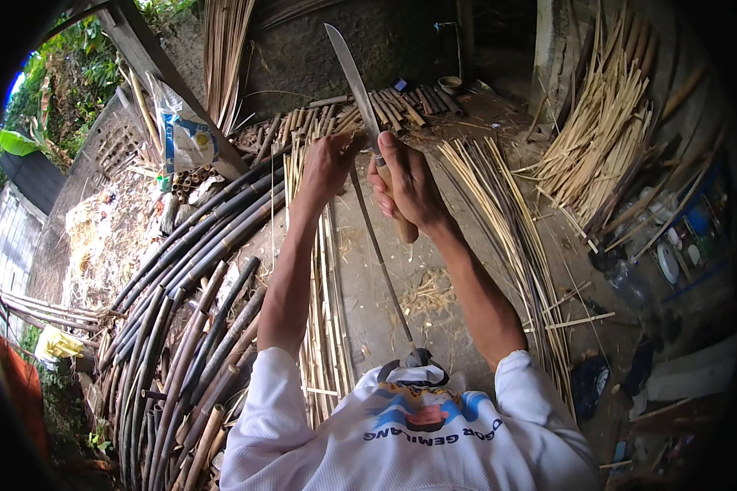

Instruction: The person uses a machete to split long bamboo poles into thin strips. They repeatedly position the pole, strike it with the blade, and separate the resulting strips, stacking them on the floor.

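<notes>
My right hand point(411, 182) is wrapped round the wooden handle of a machete point(350, 74). Its long blade points up and away, leaning a little left. Close beside it, my left hand point(326, 170) is closed on the upper end of a narrow dark bamboo strip point(379, 255). That strip slants down toward my body, its low end by a dark shoe or similar dark thing at the shirt's hem. The blade's base passes right next to my left fingertips; whether it touches the strip I cannot tell.
Dark bamboo poles point(213, 217) lie in a heap at left. Long pale strips point(323, 303) run beside my left arm, and more strips point(512, 245) lie at right. A bundle of split bamboo point(602, 131) leans at the far right. Short cut pieces point(401, 106) lie along the back wall.
</notes>
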The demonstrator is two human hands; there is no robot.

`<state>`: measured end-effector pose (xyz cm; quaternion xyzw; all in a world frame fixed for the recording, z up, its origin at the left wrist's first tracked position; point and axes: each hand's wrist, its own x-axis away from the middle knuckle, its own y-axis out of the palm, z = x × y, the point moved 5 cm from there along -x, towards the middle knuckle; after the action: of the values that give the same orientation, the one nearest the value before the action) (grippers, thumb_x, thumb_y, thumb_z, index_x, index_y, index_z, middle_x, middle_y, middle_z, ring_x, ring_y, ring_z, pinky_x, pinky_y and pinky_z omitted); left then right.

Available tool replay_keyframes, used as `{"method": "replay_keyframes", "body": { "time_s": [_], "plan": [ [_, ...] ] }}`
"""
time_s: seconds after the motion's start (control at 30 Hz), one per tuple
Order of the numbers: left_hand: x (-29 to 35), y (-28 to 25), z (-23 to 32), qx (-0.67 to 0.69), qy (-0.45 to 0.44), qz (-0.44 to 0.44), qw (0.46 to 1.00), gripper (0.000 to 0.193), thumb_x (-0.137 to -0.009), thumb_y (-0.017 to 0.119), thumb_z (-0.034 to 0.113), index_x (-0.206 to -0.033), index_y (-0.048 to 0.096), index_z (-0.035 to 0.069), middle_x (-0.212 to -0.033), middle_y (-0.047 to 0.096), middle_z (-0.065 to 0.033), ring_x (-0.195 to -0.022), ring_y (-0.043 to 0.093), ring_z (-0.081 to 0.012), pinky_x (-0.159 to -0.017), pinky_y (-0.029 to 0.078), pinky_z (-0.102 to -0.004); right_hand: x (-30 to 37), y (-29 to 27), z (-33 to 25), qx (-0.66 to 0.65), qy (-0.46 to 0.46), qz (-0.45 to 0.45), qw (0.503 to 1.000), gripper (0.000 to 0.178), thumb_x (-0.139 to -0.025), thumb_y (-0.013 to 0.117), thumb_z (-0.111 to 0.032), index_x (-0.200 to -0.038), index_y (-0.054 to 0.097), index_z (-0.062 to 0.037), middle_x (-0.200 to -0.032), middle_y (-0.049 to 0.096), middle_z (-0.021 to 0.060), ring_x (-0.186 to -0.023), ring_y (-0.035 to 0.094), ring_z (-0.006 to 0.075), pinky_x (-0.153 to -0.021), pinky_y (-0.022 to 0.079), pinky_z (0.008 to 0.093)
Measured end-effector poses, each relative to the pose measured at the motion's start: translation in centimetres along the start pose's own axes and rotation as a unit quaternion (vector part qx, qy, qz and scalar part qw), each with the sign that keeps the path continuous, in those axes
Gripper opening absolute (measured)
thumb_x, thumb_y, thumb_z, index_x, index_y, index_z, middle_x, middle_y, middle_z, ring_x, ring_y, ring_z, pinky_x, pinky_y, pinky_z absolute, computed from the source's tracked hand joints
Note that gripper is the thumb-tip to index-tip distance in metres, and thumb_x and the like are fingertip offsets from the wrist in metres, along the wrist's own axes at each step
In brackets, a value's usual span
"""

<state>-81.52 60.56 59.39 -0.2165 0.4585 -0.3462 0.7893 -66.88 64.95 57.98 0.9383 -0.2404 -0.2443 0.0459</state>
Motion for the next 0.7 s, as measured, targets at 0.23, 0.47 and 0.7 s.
{"method": "replay_keyframes", "body": {
  "time_s": [0.23,0.47,0.7],
  "plan": [
    [-0.3,0.2,-0.1,-0.030,0.012,0.002,0.999,0.030,-0.091,0.064,0.025,-0.081,0.062,-0.003,-0.067,0.057,-0.0225,-0.060,0.057,-0.0379,-0.057,0.041,-0.0441,0.1,0.2,-0.1,-0.014,-0.006,0.002,1.000,0.052,-0.103,0.033,-0.054,-0.078,0.043,-0.0091,-0.053,0.042,-0.0015,-0.039,0.042,0.0056,-0.036,0.036,0.0228],
    [-0.6,1.4,1.8,-0.015,0.057,0.001,0.998,0.027,-0.088,0.064,0.021,-0.076,0.059,-0.003,-0.067,0.056,-0.0231,-0.063,0.057,-0.0412,-0.058,0.041,-0.0445,-0.2,-0.6,0.8,-0.047,0.002,0.025,0.999,0.045,-0.103,0.033,-0.053,-0.093,0.042,-0.0096,-0.053,0.038,-0.0012,-0.036,0.036,0.0065,-0.034,0.034,0.0237],
    [-0.5,2.6,1.9,-0.003,0.062,0.040,0.997,0.014,-0.082,0.062,0.011,-0.080,0.061,-0.003,-0.069,0.059,-0.0248,-0.065,0.060,-0.0412,-0.057,0.043,-0.0445,-1.6,-2.0,0.8,0.024,0.006,0.027,0.999,0.042,-0.103,0.034,-0.052,-0.091,0.040,-0.0121,-0.050,0.037,-0.0019,-0.035,0.035,0.0072,-0.032,0.032,0.0251]
  ]
}}
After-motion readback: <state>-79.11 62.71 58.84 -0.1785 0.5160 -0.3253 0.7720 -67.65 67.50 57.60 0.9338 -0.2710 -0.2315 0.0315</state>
